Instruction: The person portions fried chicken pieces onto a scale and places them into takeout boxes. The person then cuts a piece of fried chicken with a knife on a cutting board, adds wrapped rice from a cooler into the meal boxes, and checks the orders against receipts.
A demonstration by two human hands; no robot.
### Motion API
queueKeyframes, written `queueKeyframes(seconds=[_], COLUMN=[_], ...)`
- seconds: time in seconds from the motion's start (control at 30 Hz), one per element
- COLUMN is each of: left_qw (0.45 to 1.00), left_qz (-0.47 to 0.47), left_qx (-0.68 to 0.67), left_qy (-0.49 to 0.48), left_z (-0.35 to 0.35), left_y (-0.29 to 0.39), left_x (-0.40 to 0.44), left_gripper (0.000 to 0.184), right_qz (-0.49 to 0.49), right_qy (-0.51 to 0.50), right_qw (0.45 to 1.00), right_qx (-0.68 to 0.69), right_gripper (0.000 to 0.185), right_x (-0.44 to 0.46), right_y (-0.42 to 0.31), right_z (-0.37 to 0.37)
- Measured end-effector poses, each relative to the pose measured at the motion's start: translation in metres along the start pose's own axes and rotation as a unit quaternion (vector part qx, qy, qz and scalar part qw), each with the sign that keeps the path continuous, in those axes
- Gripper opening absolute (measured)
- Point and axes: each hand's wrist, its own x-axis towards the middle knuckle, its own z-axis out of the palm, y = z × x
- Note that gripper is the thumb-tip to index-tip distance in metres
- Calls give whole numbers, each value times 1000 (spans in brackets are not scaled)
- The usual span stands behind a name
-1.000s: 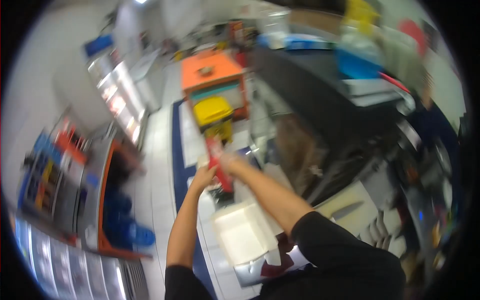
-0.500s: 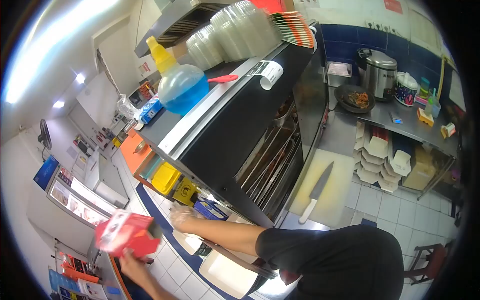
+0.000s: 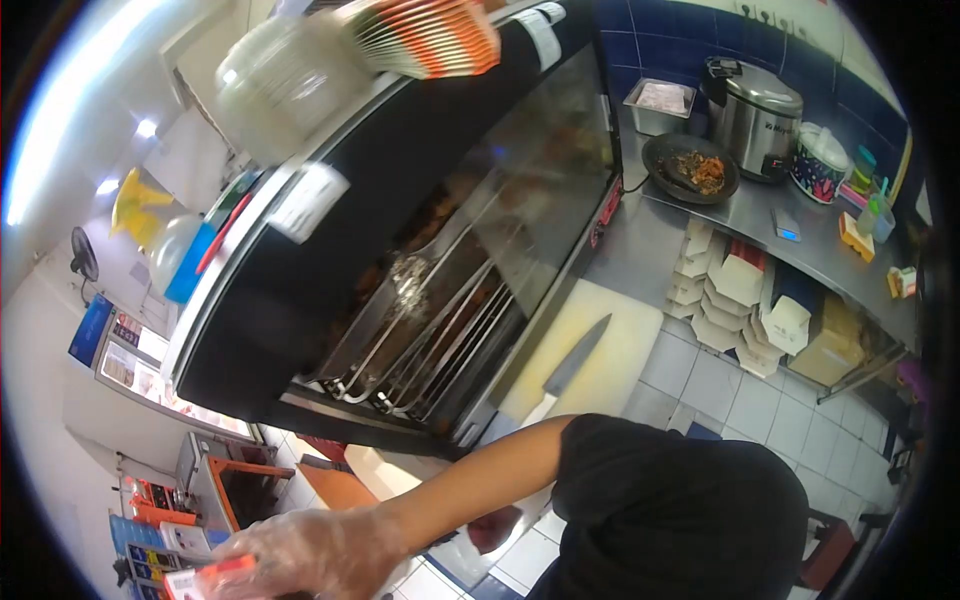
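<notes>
A red and white piece [image 3: 183, 585] is at the near left edge of the scene, and the right hand [image 3: 320, 550], in clear glove, grasps it. For the left hand, I cannot tell. Farther right, a knife [image 3: 580, 355] lies on a pale board [image 3: 632, 335] beside the black oven [image 3: 300, 290]. At far right stands a dark pan [image 3: 656, 165].
</notes>
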Motion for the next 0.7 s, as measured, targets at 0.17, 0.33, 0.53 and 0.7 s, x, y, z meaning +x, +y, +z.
queueKeyframes(seconds=[0.17,0.33,0.53,0.7], left_qw=[981,743,389,479], left_qz=[-8,-227,64,475], left_qx=[-128,-470,-441,-434], left_qy=[-144,-419,-806,-597], left_z=[13,63,82,42], left_y=[165,336,499,581], left_x=[-117,-227,-342,-421], left_gripper=[42,35,54,31], right_qz=[271,445,426,237], right_qy=[39,399,748,866], right_qw=[929,779,485,416], right_qx=[-247,-190,-155,-146], right_gripper=[85,84,70,71], right_x=[-81,-222,-304,-342], right_y=[-200,-419,-665,-737], right_z=[-90,-149,-115,-79])
